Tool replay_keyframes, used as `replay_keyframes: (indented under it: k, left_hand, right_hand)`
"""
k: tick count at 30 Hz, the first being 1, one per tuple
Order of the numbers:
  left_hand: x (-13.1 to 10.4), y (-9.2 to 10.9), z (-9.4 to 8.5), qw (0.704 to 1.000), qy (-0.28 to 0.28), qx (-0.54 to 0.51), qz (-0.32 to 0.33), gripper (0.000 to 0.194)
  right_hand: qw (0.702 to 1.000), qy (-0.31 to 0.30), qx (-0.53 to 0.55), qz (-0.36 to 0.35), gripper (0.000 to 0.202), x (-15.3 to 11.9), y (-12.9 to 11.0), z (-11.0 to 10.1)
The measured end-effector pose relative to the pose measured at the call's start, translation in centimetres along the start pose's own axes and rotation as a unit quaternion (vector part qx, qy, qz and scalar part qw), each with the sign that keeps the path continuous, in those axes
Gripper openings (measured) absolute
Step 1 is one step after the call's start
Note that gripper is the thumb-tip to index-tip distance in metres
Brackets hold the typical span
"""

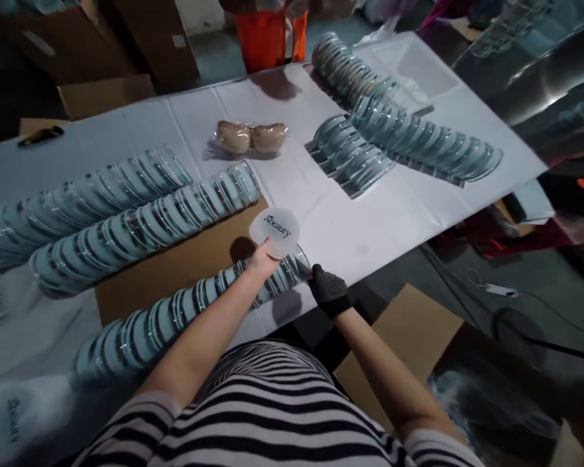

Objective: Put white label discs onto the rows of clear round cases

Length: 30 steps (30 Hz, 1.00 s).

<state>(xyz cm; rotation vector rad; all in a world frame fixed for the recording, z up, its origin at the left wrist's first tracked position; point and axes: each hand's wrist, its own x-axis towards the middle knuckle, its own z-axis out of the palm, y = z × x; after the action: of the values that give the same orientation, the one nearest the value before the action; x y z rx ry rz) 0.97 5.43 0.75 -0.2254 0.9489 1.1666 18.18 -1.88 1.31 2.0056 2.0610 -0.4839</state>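
Note:
My bare left hand (264,261) holds a round white card (274,231) printed "Sbeauty", with the thumb on its printed face. The card is above the end of the nearest row of clear plastic cases (160,324), which show pale blue inside. My right hand (329,290), in a dark knitted glove, is closed at the edge of the end case (296,264) in that row. Its fingertips are partly hidden. Just behind that row lies a flat brown cardboard sheet (175,266). My left forearm covers part of the near row.
Two more rows of cases (146,224) stand on the left of the white-covered table (350,240), and further rows (418,139) at the far right. Tan moulded cups in clear wrap (251,138) lie mid-table. Open cardboard boxes (409,324) stand around, one beside my right arm.

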Motion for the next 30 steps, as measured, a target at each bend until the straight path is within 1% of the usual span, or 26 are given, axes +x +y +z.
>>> replay_keyframes:
  k: [4,7,10,13,15,16,17,18,19,20,21,22,23,24,25,27,28,29,30]
  left_hand:
    - [0.3,-0.2,-0.2,1.0,-0.008,-0.001,0.004,0.033]
    - [0.5,-0.4,-0.5,1.0,-0.011,-0.003,0.008,0.033]
    - [0.5,-0.5,-0.6,1.0,-0.017,0.002,0.02,0.035]
    - [0.4,-0.5,-0.5,0.999,-0.033,0.01,0.024,0.038]
    - [0.3,-0.4,-0.4,0.999,-0.03,0.015,0.021,0.04]
    - [0.2,-0.4,-0.4,0.999,-0.026,0.015,0.021,0.04]
    - [0.2,-0.5,-0.4,0.999,-0.022,0.014,0.023,0.04]
    - [0.2,-0.5,-0.4,0.999,-0.02,0.013,0.026,0.04]
    - [0.2,-0.6,-0.4,0.999,-0.021,0.011,0.03,0.041]
    - [0.2,-0.7,-0.5,0.999,-0.025,0.01,0.036,0.041]
    - [0.3,-0.8,-0.5,0.998,-0.029,0.01,0.045,0.041]
    - [0.3,-1.0,-0.6,0.998,-0.033,0.012,0.056,0.042]
    - [0.3,-1.1,-0.6,0.997,-0.035,0.014,0.067,0.042]
    - [0.3,-1.3,-0.5,0.996,-0.035,0.017,0.076,0.043]
    - [0.2,-1.4,-0.5,0.996,-0.035,0.021,0.082,0.044]
    - [-0.2,-1.7,-0.3,0.995,-0.037,0.028,0.089,0.044]
    - [-0.4,-1.8,-0.2,0.995,-0.039,0.032,0.092,0.042]
    - [-0.8,-1.9,-0.2,0.994,-0.04,0.036,0.098,0.039]
    - [-1.1,-1.9,-0.2,0.993,-0.04,0.04,0.105,0.035]
  right_hand:
    - [1.0,-0.004,0.023,0.007,0.035,0.0,0.0,1.7]
    - [0.998,-0.043,0.051,0.019,0.036,0.6,-0.1,2.5]
    - [0.993,-0.083,0.087,0.023,0.033,1.3,0.3,2.4]
    - [0.986,-0.083,0.137,0.035,0.029,1.6,0.6,1.8]
    - [0.986,-0.073,0.139,0.05,0.027,1.6,0.6,1.7]
    - [0.984,-0.085,0.145,0.054,0.027,1.5,0.6,1.9]
    - [0.977,-0.113,0.172,0.055,0.028,1.3,0.7,2.1]
    - [0.961,-0.157,0.224,0.048,0.031,1.1,0.8,2.4]
    - [0.933,-0.207,0.294,0.032,0.033,0.9,1.1,2.7]
    - [0.897,-0.249,0.365,0.011,0.036,0.7,1.4,2.9]
    - [0.866,-0.272,0.42,-0.005,0.038,0.7,1.7,2.9]
    - [0.849,-0.275,0.452,-0.012,0.039,0.8,2.0,2.8]
    - [0.846,-0.264,0.463,-0.012,0.04,1.2,2.2,2.4]
    - [0.858,-0.231,0.459,0.0,0.041,1.7,2.4,1.8]
    - [0.878,-0.174,0.445,0.021,0.042,2.4,2.4,0.9]
    - [0.917,-0.011,0.396,0.049,0.045,3.9,1.9,-1.3]
    - [0.93,0.072,0.358,0.047,0.047,4.4,1.4,-2.5]
    - [0.94,0.141,0.309,0.035,0.048,4.7,0.7,-3.5]
    - [0.949,0.186,0.256,0.013,0.05,4.8,-0.1,-4.3]
